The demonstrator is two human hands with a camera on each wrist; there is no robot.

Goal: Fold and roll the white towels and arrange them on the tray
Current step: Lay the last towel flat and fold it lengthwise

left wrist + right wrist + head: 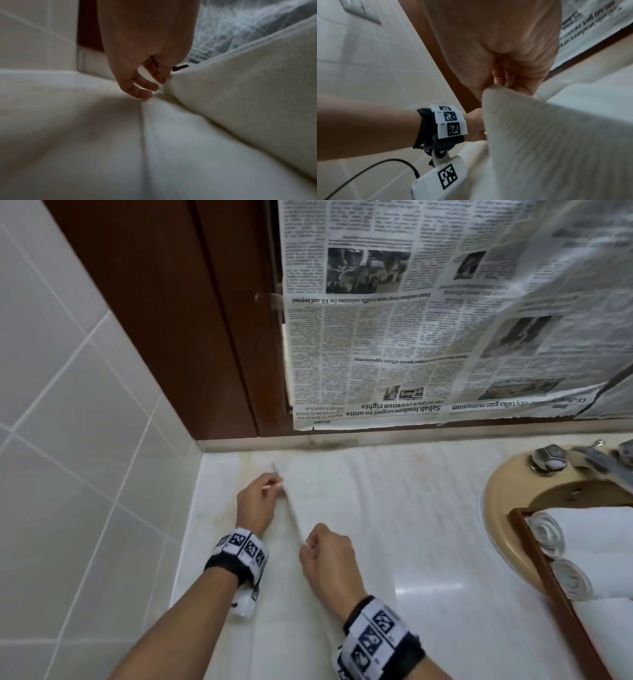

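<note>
Fingers, left hand (pixel 255 505): thumb and forefinger pinch the far part of the towel's lifted edge; in the left wrist view the other fingers (pixel 145 86) hang loosely curled beside the fold.
Fingers, right hand (pixel 329 559): curled, gripping the near part of the same edge; in the right wrist view the cloth rises into the closed grasp.
Item 1, white towel (pixel 342 508): spread on the pale counter (pixel 462 559), left side raised between the two hands, the rest lying flat toward the sink. Woven texture shows in both wrist views.
Item 2, wooden tray (pixel 548 570): at the right edge of the head view, partly over the sink, well apart from the hands.
Item 3, rolled towels (pixel 561 556): two rolls seen end-on, side by side in the tray, spiral ends toward the left rim.
Item 4, beige sink (pixel 503 508): set in the counter at right, metal tap (pixel 548 458) at its back.
Item 5, newspaper (pixel 428 313): sheets hanging over the surface behind the counter, print upside down.
Item 6, tiled wall (pixel 68 405): white, at left, meeting a brown wooden frame (pixel 164 313).
Item 7, wristbands: marker-printed bands on both wrists.
</note>
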